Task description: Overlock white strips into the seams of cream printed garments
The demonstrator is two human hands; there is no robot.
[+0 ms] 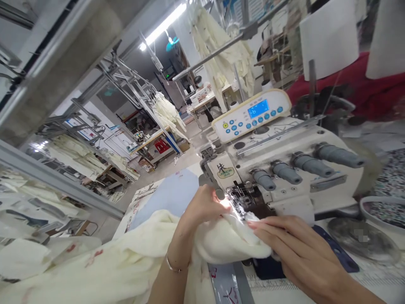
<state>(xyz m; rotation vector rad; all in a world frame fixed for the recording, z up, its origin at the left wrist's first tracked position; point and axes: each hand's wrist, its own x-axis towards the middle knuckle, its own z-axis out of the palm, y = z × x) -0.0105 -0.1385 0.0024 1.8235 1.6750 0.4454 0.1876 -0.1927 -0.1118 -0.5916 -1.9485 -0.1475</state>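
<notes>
workshop floor (166, 166) behind, cream cloth (226, 245) between two hands

from the head view, pale garments (205, 29) are seen hung beyond a sewing machine (294, 204). the cream cloth is bunched before the needle area (242, 200) and spread leftwards past the left forearm. it is touched by the left hand (204, 204) just beside the needle area; whether it is gripped there cannot be told. opposite, its edge is pinched by the right hand (306, 249).

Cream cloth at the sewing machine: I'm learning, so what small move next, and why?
Perhaps ease the cloth gently into the sewing machine: its edge lies by the lit stitching area, and the left hand and right hand touch it.
</notes>
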